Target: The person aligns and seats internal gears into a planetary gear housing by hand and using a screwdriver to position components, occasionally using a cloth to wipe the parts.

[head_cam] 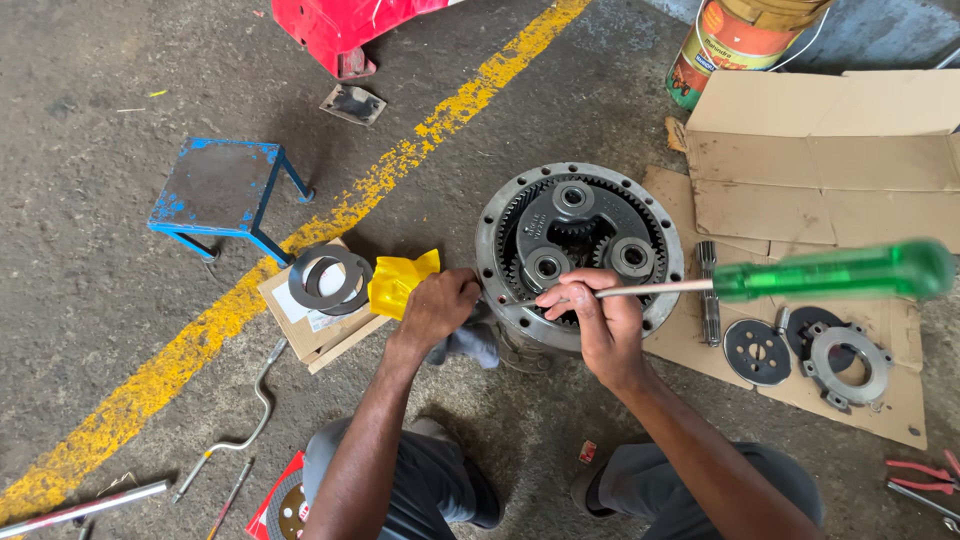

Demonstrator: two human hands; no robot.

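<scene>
A round planetary gear housing (580, 255) stands on the concrete floor, with a toothed ring and three planet gears inside. My right hand (597, 318) grips the metal shaft of a long screwdriver with a green handle (835, 272), its tip resting at the housing's near rim. My left hand (437, 305) is closed on a grey rag (472, 342) beside the housing's left edge.
Flattened cardboard (800, 160) on the right carries metal plates (800, 350) and a splined shaft (708, 292). A small box with steel rings (328, 280) and a yellow bag (400, 280) lies left. A blue stool (222, 195), paint tin (730, 45), bent wrench (240, 420) and pliers (920, 470) lie around.
</scene>
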